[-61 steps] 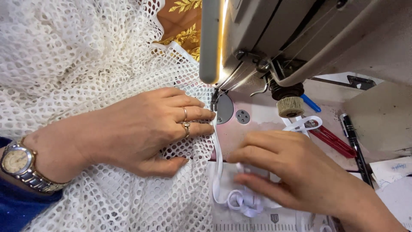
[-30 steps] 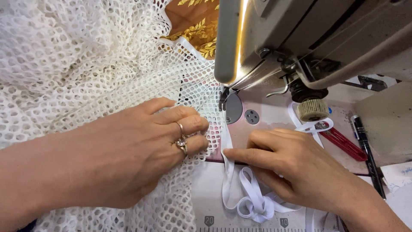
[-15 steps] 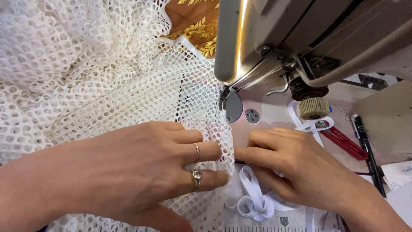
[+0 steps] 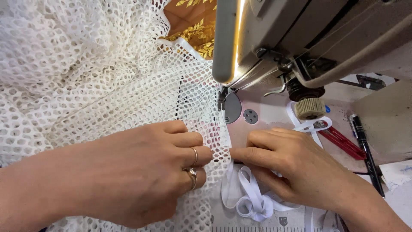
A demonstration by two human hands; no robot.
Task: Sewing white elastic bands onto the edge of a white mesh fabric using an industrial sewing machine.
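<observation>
Lay spread across the left and centre of the frame: white open-weave mesh fabric (image 4: 107, 77), its right edge brought up to the presser foot (image 4: 222, 98) of the grey industrial sewing machine (image 4: 309, 34). Looped loosely below that edge, at lower centre: narrow white elastic tape (image 4: 253, 197).

Pressed flat on the mesh, palm down and fingers stretched out, grasping nothing: left hand (image 4: 146, 176), two rings (image 4: 193, 172) on it. Set just right of it, fingers bent and tips bearing down where tape met mesh: right hand (image 4: 296, 167); could not tell whether anything was pinched beneath.

Looked like the lining-up stage, edge and tape being squared before the foot. Called for, by this reading: both layers kept aligned and taut, fingertips kept clear of the needle.

Pale pink, worn surface (image 4: 274, 114) under the machine, with a round metal needle plate (image 4: 233, 108). Further right, a red-handled tool (image 4: 343, 141) and a black pen (image 4: 365, 146). At top centre, orange cloth with gold leaf pattern (image 4: 193, 30). Nothing more of the room in view.
</observation>
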